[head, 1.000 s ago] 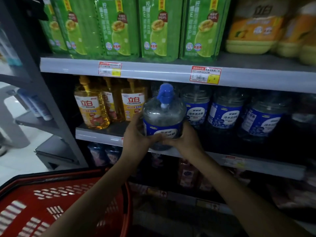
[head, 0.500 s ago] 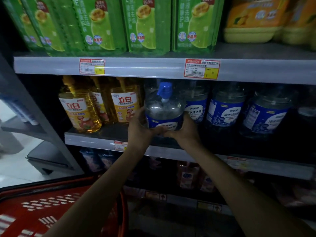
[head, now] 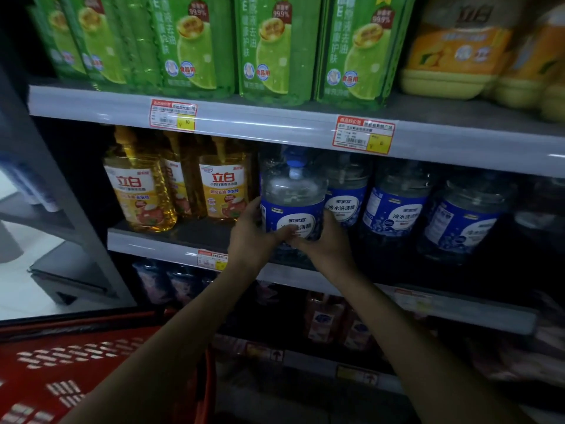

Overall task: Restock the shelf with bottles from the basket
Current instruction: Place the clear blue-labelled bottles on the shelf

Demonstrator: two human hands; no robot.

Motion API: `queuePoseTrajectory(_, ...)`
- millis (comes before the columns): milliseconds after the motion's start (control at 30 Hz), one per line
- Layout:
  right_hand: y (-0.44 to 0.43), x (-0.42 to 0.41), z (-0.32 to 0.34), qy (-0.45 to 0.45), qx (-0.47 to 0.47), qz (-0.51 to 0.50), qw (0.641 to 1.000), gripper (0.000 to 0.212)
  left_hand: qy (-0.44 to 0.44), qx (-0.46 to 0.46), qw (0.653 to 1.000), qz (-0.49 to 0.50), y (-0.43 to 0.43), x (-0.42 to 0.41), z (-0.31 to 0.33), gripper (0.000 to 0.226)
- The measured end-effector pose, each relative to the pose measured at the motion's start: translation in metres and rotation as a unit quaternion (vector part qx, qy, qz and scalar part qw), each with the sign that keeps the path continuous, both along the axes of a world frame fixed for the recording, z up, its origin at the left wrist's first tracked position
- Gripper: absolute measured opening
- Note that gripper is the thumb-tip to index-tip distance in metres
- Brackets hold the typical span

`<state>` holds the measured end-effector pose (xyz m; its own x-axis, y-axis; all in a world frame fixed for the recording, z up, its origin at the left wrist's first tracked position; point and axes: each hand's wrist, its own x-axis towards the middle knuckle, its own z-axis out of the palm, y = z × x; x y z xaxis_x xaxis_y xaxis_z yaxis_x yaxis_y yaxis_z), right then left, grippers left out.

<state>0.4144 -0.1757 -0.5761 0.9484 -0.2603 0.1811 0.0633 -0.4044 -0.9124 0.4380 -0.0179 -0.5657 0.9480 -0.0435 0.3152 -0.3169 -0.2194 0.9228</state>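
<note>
- A clear bottle (head: 292, 206) with a blue label and a blue cap is held upright by both hands, at the front of the middle shelf (head: 146, 246).
- The bottle's left side is gripped by the left hand (head: 249, 243). The fingers are curled round it and the thumb is laid across the label.
- Its right side is gripped by the right hand (head: 327, 243), low on the label. The two thumbs are brought close together at the front.
- It cannot be told if the bottle's bottom rests on the shelf, because it is hidden by the hands and the dark.
- Just to its right, a row of blue-label bottles (head: 394, 209) is seen, set a bit farther back.
- To its left, yellow bottles (head: 140, 191) are lined up on the same shelf.
- On the shelf above, green packs (head: 275, 47) are stood side by side, with orange packs (head: 458, 53) at the far right.
- A red basket (head: 91, 362) is seen near, at the bottom left, under the left arm.
</note>
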Motion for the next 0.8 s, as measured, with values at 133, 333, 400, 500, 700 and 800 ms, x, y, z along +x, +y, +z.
queuePoseTrajectory(133,0.004,-0.012,0.001,0.008,-0.04,-0.012,0.999,0.089,0.018,0.026,1.0,0.002,0.009,-0.009,-0.006,0.066)
queuePoseTrajectory(333,0.017,-0.037,0.009,0.09,-0.137,-0.021,0.986,0.079,0.035,0.088,0.995,-0.003,0.044,-0.043,-0.005,0.045)
queuePoseTrajectory(400,0.027,-0.049,0.013,0.096,-0.163,0.008,0.982,0.078,0.03,0.118,0.993,0.01,0.067,-0.059,-0.004,0.04)
queuePoseTrajectory(500,0.049,-0.067,0.019,0.086,-0.198,0.064,0.974,0.07,0.024,0.188,0.982,0.027,0.104,-0.083,-0.005,0.048)
queuePoseTrajectory(700,0.098,-0.096,0.01,0.038,-0.287,0.141,0.947,0.069,-0.003,0.335,0.941,0.045,0.181,-0.136,-0.007,0.062)
queuePoseTrajectory(800,0.121,-0.106,-0.005,0.039,-0.332,0.182,0.925,0.072,-0.007,0.406,0.912,0.053,0.218,-0.16,-0.025,0.07)
